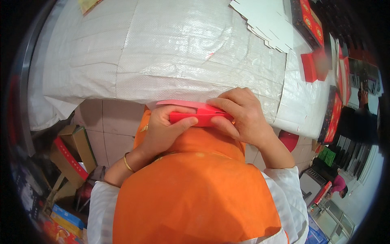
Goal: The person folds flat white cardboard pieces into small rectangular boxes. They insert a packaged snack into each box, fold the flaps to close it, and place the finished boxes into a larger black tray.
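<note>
Between my two hands, just off the table's near edge, is a small red cardboard box (pixel 205 119) with an upright flap along its far side. My left hand (pixel 164 124) grips its left end, thumb on the near wall and fingers tucked behind or inside. At the other end my right hand (pixel 239 112) pinches the box, its thumb on the near wall and its fingers over the far top edge. What lies inside the box is hidden. A white woven plastic sheet (pixel 162 61) covers the table right beyond my hands.
Flat white card pieces (pixel 268 24) lie stacked at the far right. Past them are a patterned red box (pixel 310 24) and a small red box (pixel 309 67). An open brown carton (pixel 79 148) stands on the floor at left. Another person (pixel 339 185) is off to the right.
</note>
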Demonstrator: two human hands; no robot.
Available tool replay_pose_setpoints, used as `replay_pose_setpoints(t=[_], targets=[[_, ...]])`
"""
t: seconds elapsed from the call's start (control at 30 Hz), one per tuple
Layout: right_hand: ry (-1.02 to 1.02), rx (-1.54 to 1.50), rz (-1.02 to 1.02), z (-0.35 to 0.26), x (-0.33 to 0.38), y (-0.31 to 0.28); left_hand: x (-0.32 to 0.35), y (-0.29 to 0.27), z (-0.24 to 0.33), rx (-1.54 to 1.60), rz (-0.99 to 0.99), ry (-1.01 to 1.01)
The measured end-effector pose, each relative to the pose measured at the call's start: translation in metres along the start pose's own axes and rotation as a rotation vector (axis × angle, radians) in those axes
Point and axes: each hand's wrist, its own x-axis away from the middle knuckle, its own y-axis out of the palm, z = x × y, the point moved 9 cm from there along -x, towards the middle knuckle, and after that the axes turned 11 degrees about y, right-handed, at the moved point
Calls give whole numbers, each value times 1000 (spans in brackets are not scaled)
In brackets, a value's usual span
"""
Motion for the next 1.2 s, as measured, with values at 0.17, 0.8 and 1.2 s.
replay_pose_setpoints(t=[0.17, 0.8, 1.2], targets=[[137, -277, -123, 6, -1, 11, -2, -1, 5, -18, 71, 47], [330, -688, -252, 31, -25, 25, 7, -9, 19, -254, 74, 163], [281, -590, -307, 21, -31, 21, 7, -14, 16, -300, 106, 236]])
